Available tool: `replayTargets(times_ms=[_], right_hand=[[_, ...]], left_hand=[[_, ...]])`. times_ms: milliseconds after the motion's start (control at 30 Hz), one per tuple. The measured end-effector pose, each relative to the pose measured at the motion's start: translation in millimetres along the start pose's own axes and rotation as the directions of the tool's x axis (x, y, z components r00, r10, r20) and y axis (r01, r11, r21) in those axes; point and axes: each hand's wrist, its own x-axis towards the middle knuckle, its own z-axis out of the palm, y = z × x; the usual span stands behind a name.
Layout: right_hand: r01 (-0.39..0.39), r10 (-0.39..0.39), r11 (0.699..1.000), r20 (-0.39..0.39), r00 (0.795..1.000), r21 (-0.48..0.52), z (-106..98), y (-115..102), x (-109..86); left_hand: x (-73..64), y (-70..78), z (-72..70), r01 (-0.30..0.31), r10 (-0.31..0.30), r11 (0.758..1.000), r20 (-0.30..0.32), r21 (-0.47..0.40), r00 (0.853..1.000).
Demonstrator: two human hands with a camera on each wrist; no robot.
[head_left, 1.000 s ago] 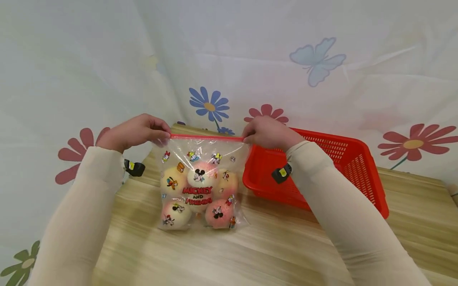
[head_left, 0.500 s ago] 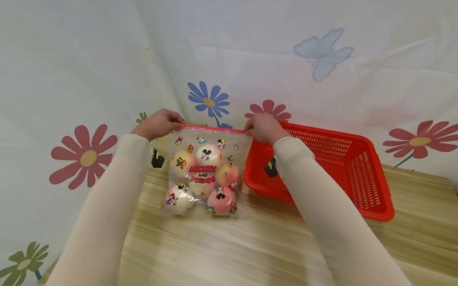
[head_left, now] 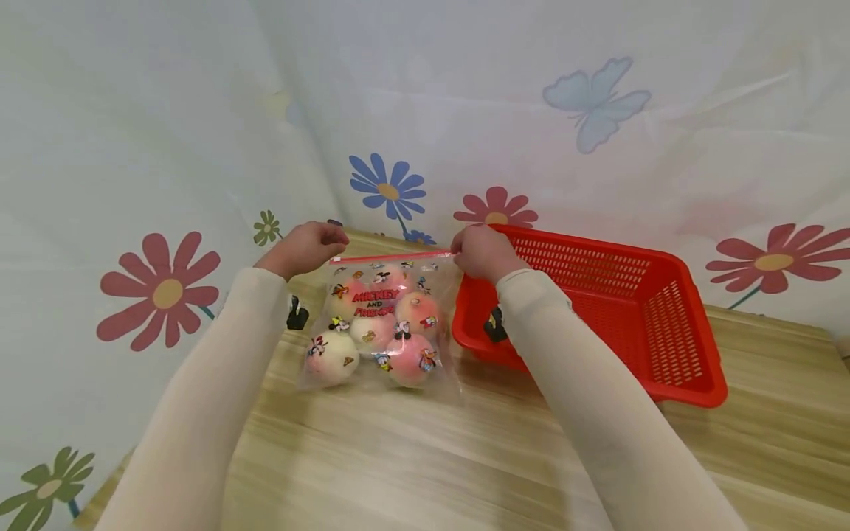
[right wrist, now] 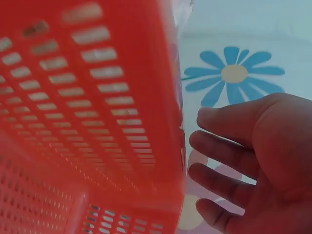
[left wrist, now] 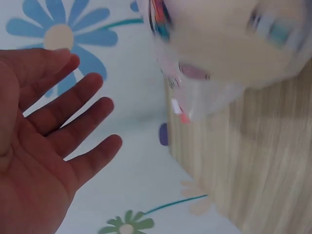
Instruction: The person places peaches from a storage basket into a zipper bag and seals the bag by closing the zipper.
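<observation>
A clear zip bag (head_left: 375,304) printed with cartoon figures lies on the wooden table, its red zip strip along the far edge. Inside are several round peaches (head_left: 408,360), pinkish and pale yellow. My left hand (head_left: 304,248) hovers by the bag's far left corner; the left wrist view shows its fingers (left wrist: 80,124) spread and apart from the bag. At the far right corner is my right hand (head_left: 485,252), beside the red basket (head_left: 591,383). The right wrist view shows its fingers (right wrist: 224,151) loosely bent, with nothing between them.
The red plastic basket with slotted walls stands to the right of the bag, close to it. A flower-printed cloth (head_left: 425,88) hangs behind the table (head_left: 398,457). Bare wood shows in front of the bag.
Both hands held the bag's top corners upright earlier. The bag was moved back, and its top has since sunk down onto the table. Both hands have let go of it.
</observation>
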Motion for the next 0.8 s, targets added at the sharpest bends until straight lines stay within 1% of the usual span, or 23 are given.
replayTargets(times_ms=[67,100,200,267,333,433,467,567,667,733,800], right_hand=[[0.008,-0.008,1.0,0.021,1.0,-0.015,3,-5,-5.8],[0.014,-0.013,0.999,0.02,1.0,-0.03,5,-8,-9.3],[0.047,-0.046,0.995,0.022,0.999,-0.085,8,-23,-21.9],[0.095,-0.094,0.985,0.017,0.995,-0.142,9,-37,-32.1],[0.15,-0.147,0.968,0.029,0.989,-0.2,12,-51,-42.2],[0.209,-0.198,0.949,0.068,0.978,-0.236,21,-72,-52.8],[0.216,-0.199,0.949,0.095,0.975,-0.23,26,-78,-54.1],[0.224,-0.197,0.943,0.126,0.972,-0.247,45,-93,-51.5],[0.207,-0.177,0.939,0.13,0.976,-0.276,70,-100,-44.8],[0.177,-0.154,0.943,0.105,0.983,-0.282,87,-100,-42.5],[0.148,-0.134,0.95,0.07,0.989,-0.276,101,-98,-43.0]], left_hand=[[-5.3,3.0,3.1,-0.013,0.013,1.0,0.013,0.002,1.0],[-7.7,5.1,4.8,-0.024,0.024,1.0,0.011,0.006,1.0],[-18.1,17.2,8.8,-0.058,0.058,0.998,0.02,0.031,0.998],[-25.9,24.5,12.9,-0.09,0.089,0.994,0.018,0.058,0.996],[-34.9,31.1,18.3,-0.126,0.125,0.988,0.015,0.09,0.992],[-51.1,40.5,28.9,-0.155,0.158,0.979,-0.01,0.132,0.987],[-56.8,42.7,33.6,-0.155,0.16,0.977,-0.025,0.146,0.987],[-73.0,45.5,51.4,-0.112,0.126,0.976,-0.066,0.186,0.99],[-86.6,43.4,73.2,-0.011,0.032,0.973,-0.085,0.229,0.996],[-92.4,39.9,87.9,0.038,-0.015,0.963,-0.091,0.265,0.996],[-95.2,34.8,100.5,0.068,-0.037,0.952,-0.108,0.3,0.993]])
